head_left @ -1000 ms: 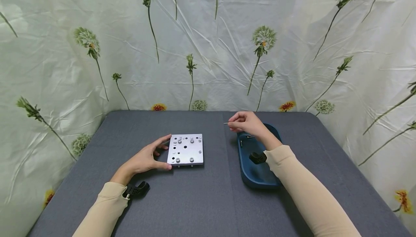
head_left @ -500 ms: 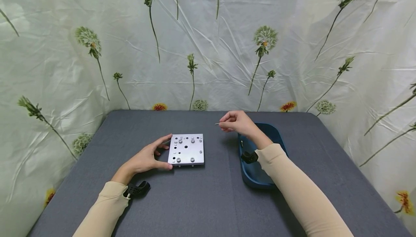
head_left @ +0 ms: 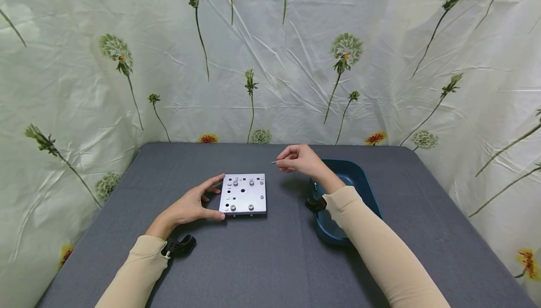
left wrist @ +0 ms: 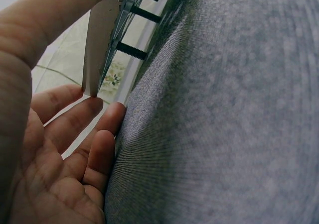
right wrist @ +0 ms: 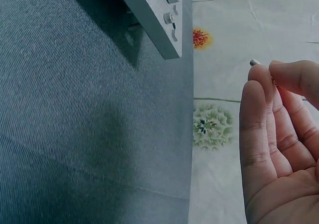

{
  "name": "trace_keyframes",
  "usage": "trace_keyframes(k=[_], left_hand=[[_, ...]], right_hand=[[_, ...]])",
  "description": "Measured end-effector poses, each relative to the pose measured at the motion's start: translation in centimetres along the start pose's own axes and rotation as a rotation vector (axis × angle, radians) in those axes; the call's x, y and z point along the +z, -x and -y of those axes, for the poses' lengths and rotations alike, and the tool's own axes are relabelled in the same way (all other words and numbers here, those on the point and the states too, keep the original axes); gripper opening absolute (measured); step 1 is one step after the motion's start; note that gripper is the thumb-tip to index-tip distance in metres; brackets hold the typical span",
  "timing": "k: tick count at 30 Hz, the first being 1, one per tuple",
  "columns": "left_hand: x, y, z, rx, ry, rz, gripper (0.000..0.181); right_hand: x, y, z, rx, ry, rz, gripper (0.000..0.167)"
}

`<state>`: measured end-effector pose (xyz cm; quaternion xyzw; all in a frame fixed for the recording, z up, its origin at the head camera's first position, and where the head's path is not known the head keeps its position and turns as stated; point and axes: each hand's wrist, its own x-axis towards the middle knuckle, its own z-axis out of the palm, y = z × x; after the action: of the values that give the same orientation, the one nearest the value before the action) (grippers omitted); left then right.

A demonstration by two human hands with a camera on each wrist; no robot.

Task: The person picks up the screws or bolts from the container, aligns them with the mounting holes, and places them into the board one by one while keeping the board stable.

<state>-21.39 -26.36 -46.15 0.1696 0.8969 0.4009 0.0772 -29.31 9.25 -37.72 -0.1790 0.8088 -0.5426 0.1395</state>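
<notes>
Head view: we locate the square metal plate point(head_left: 243, 198) on the gray cloth-covered table point(head_left: 253, 261), directly beside the left hand point(head_left: 188, 206). We see that hand grasping the plate, thumb at the near left corner and index finger at the far left corner. Four socket-head screws point(head_left: 251, 207) sit in its upper face; in the left wrist view, threaded shanks point(left wrist: 132, 50) project from the underside. We cannot tell whether they bear on the table. The right hand point(head_left: 301, 160) is raised beyond the plate's far right corner, pinching a slim metal pin point(head_left: 274, 162) between thumb and fingertips. In the right wrist view, we see only the pin's end; the fingers hide the rest. Below the right forearm, we note a blue tray point(head_left: 331, 239) with a small screw point(head_left: 315, 187) near its left wall. A flower-printed curtain point(head_left: 287, 64) hangs behind the table.
</notes>
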Motion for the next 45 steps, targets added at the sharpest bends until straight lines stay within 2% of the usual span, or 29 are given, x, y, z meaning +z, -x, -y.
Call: trace_keyframes(k=[15, 33, 45], left_hand=[[-0.1, 0.1, -0.1, 0.0, 0.001, 0.001, 0.116], [-0.2, 0.1, -0.2, 0.0, -0.003, 0.008, 0.115], [-0.1, 0.1, 0.0, -0.001, 0.0, 0.006, 0.115]], right_hand=[[1.9, -1.1, 0.0, 0.032, 0.002, 0.032, 0.018], [3.4, -2.0, -1.1, 0.03, 0.088, 0.06, 0.016], [4.7, -2.1, -1.6, 0.024, 0.092, 0.071, 0.013]])
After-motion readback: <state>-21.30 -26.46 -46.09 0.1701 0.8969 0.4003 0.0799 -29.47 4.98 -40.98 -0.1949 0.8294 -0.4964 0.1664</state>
